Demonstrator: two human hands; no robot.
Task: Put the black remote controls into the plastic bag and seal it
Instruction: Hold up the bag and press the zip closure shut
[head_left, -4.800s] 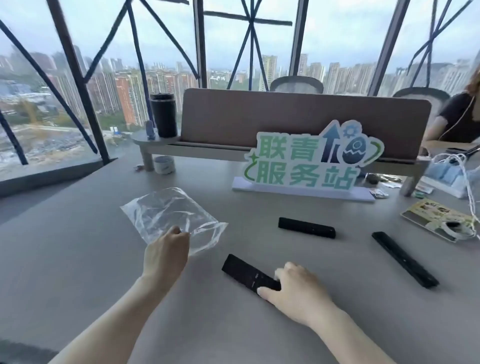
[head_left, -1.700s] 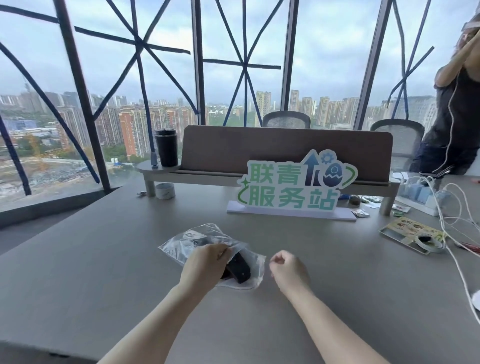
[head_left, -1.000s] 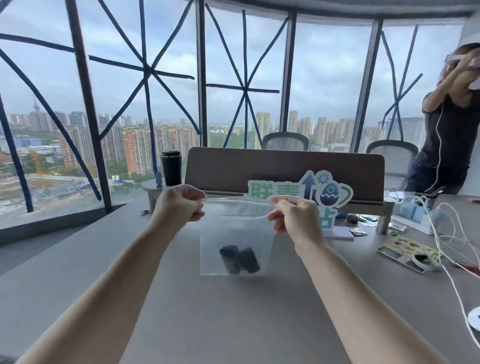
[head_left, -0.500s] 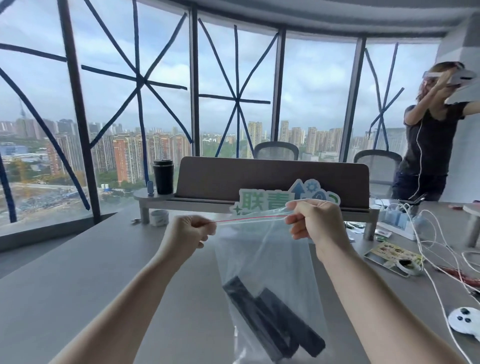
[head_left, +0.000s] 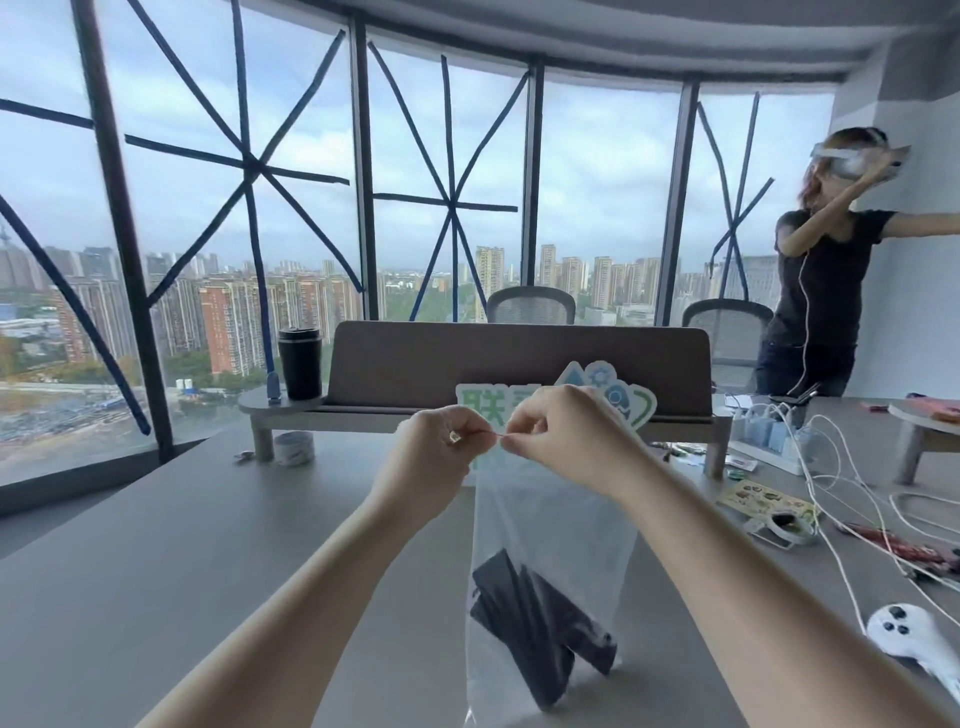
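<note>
A clear plastic bag (head_left: 550, 525) hangs in the air above the grey table (head_left: 156, 561). The black remote controls (head_left: 540, 618) lie slanted in its bottom. My left hand (head_left: 441, 441) and my right hand (head_left: 561, 431) pinch the bag's top strip, fingertips almost touching each other. A short piece of the red seal line shows between them. Most of the bag's top edge is hidden behind my right hand.
A green and white sign (head_left: 613, 400) stands behind my hands before a brown divider (head_left: 519, 358). A black cup (head_left: 300, 362) sits on the shelf at left. White cables (head_left: 841, 493), a white controller (head_left: 904, 634) and a tape roll (head_left: 784, 525) lie at right. A person (head_left: 826, 270) stands far right.
My hands have slid together along the bag's top, from wide apart to nearly touching. The bag hangs narrower and the remotes sit lower in it.
</note>
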